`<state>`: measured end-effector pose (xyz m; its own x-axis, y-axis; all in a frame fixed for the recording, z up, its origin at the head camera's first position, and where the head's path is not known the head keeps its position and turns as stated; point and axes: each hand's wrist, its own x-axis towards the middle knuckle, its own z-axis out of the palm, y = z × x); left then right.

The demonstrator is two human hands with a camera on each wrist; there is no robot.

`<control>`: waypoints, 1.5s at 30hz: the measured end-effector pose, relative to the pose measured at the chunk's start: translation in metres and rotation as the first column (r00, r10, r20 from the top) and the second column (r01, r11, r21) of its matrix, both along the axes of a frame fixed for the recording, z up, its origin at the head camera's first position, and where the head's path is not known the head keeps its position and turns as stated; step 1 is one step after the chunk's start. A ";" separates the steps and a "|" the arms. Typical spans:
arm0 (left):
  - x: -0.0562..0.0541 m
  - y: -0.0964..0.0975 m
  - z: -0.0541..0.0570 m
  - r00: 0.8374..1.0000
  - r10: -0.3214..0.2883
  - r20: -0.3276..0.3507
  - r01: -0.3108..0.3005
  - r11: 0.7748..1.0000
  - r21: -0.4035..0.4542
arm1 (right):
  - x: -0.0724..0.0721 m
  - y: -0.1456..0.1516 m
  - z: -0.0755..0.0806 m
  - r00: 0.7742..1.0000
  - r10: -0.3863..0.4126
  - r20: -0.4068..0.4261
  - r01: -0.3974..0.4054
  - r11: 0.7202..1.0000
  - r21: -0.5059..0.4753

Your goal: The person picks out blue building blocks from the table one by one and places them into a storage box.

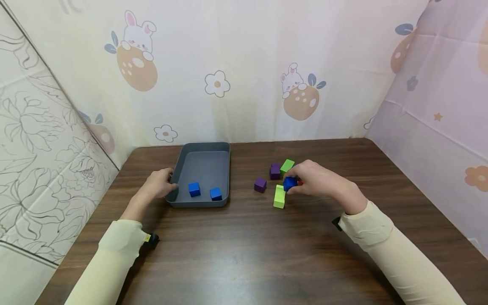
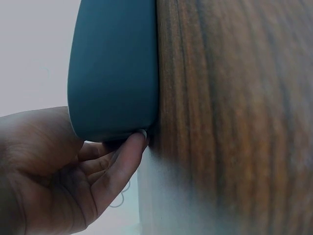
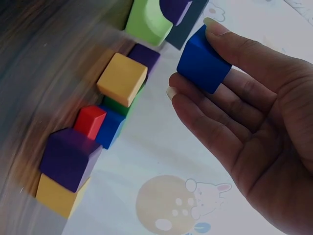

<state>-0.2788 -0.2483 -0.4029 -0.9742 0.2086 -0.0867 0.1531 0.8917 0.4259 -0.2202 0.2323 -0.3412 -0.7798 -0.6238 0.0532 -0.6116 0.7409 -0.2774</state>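
At the tray's left side, my left hand (image 1: 157, 185) grips the wall of a dark grey tray (image 1: 206, 146), thumb over the rim. The left wrist view shows its fingers (image 2: 120, 169) bent against the outer wall. Two blue cubes (image 1: 194, 189) lie near the tray's front edge. My right hand (image 1: 320, 180) pinches another blue cube (image 3: 203, 61) between thumb and fingertips, above the blocks right of the tray. Just below it sits a light green block with a curved cut-out (image 1: 279, 197). A purple block (image 1: 260, 185) lies between that and the tray.
Another purple block (image 1: 275, 172) and a green block (image 1: 287, 166) stand behind. In the right wrist view a yellow cube (image 3: 122, 81), a red block (image 3: 90, 122), a blue block (image 3: 111, 127) and more blocks cluster on the brown table (image 1: 228, 254). A printed curtain (image 1: 251, 110) borders the table's back.
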 end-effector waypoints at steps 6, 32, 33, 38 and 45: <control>0.000 0.000 -0.002 1.000 0.001 0.002 -0.001 1.000 0.000 | 0.000 -0.010 0.002 1.000 -0.013 0.012 0.014 1.000 -0.007; -0.002 0.000 -0.003 1.000 -0.001 -0.006 0.001 1.000 0.000 | -0.008 -0.062 0.019 0.995 0.088 -0.040 -0.089 0.996 -0.015; -0.002 0.000 -0.003 1.000 -0.001 -0.007 0.001 1.000 0.000 | -0.008 -0.065 0.020 0.995 0.090 -0.039 -0.090 0.996 -0.014; -0.001 -0.001 -0.003 1.000 0.000 -0.001 0.000 1.000 0.003 | -0.009 -0.080 0.024 0.994 0.096 -0.044 -0.097 0.995 -0.024; -0.001 -0.001 -0.002 1.000 -0.008 -0.007 0.008 1.000 0.000 | -0.013 -0.105 0.028 0.984 0.152 -0.092 -0.152 0.988 -0.002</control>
<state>-0.2799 -0.2493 -0.4044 -0.9730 0.2167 -0.0798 0.1635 0.8905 0.4245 -0.2333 0.1277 -0.3134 -0.6676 -0.7338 0.1258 -0.7399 0.6351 -0.2217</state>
